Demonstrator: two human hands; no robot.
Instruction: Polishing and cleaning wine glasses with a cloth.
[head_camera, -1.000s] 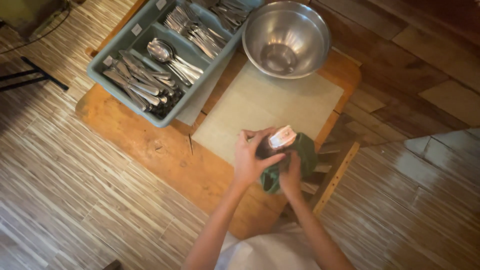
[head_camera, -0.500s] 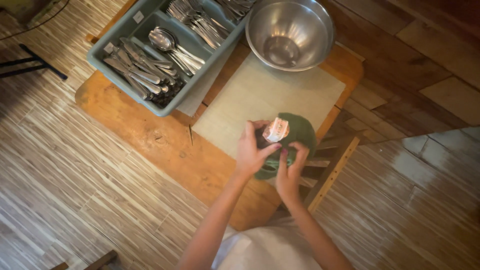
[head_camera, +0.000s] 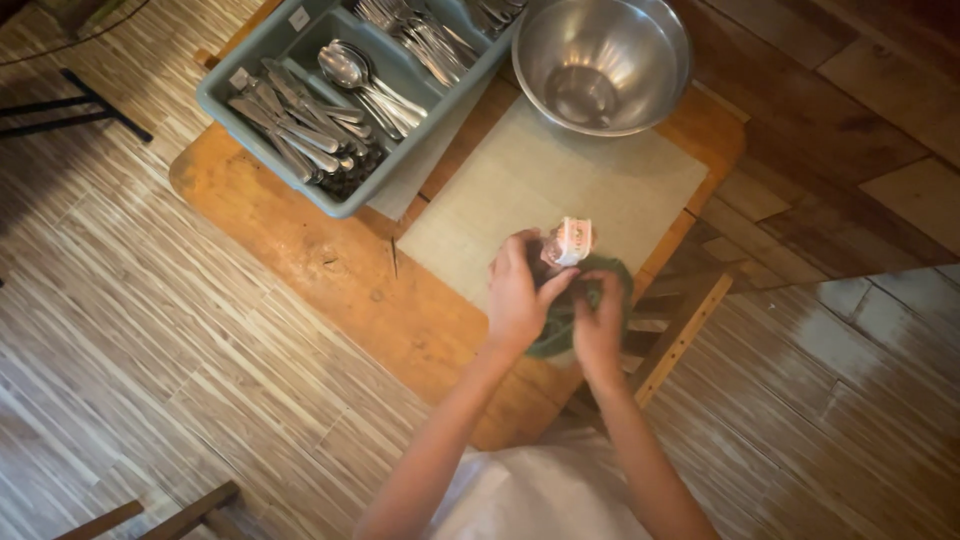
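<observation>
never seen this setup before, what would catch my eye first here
First the two hands at the middle: the left hand and the right hand together hold a green cloth and a small pale band over a mat on a wooden table. Next, the shiny steel bowl at the top edge. Left of it sits a grey tray full of cutlery.

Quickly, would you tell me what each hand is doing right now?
Left hand: closed around a small object with a pale band.
Right hand: gripping a green cloth beneath that object.
</observation>
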